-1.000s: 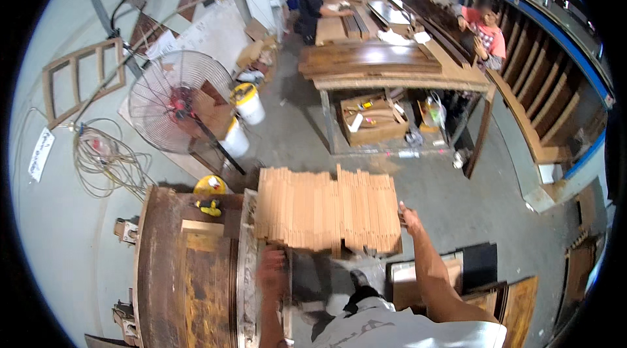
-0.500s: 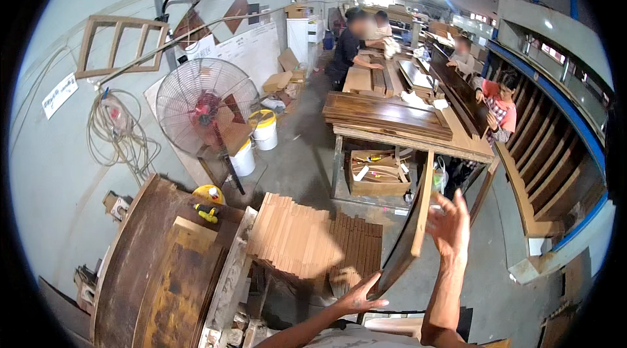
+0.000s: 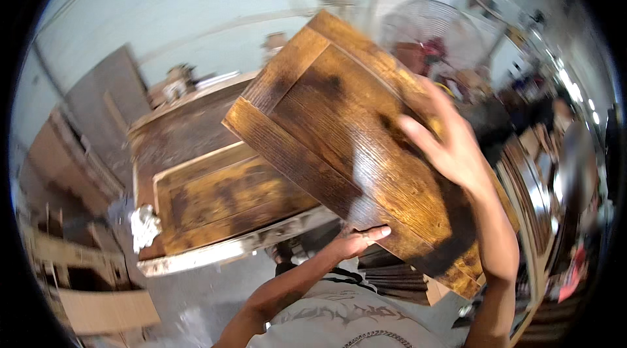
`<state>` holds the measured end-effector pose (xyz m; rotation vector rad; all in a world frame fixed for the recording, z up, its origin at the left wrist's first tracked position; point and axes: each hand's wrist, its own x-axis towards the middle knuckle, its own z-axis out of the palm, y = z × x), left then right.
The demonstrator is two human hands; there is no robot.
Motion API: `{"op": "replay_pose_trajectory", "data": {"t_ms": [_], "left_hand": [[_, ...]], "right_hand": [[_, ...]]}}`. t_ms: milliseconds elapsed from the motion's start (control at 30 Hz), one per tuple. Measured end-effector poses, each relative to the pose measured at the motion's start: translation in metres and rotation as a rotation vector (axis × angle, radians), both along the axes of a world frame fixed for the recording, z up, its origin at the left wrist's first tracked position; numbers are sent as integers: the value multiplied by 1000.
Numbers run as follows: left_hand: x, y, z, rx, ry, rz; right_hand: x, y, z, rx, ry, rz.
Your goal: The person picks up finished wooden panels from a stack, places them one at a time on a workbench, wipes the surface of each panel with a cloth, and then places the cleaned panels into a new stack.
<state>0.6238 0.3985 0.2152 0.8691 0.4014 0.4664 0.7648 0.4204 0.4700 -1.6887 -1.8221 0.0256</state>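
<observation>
A framed wooden panel [image 3: 339, 119], stained in glossy dark and golden brown, is held up tilted in front of me. My left hand [image 3: 358, 241] grips its near lower edge, with the thumb lying on the face. At the opposite long edge is my right hand [image 3: 450, 145], its thumb over the face and its blurred fingers along the rim. A similar stained panel [image 3: 235, 194] lies flat on the workbench [image 3: 189, 126] to the left, partly covered by the held one.
A crumpled white cloth [image 3: 145, 227] rests at the bench's near left corner. Boards [image 3: 108, 87] lean against the wall behind. A large fan [image 3: 428, 34] stands beyond the held panel. Below that panel, stacked wood strips [image 3: 392, 276] show. More panels [image 3: 532, 185] stand at right.
My view has swung left toward the workbench. The panel, earlier seen edge-on, now shows its broad face. My right hand, earlier raised beside it, has come onto its far edge.
</observation>
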Motion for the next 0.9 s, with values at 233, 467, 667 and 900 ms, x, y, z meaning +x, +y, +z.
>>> {"op": "replay_pose_trajectory", "data": {"t_ms": [233,467,667,900], "left_hand": [[-142,117,-13,-546,-237,424],[-236,198,-66,-575,-195,783],[-259,228,-77,-594,-341,844],[-268,275,-56,-355,-634,777]], "right_hand": [[127,-44,-158,-395,-314,-878],[64,140,-204,-577,-202,-733],[80,185,-228,-315,542,-558],[56,218,-192,42,562,-509]]}}
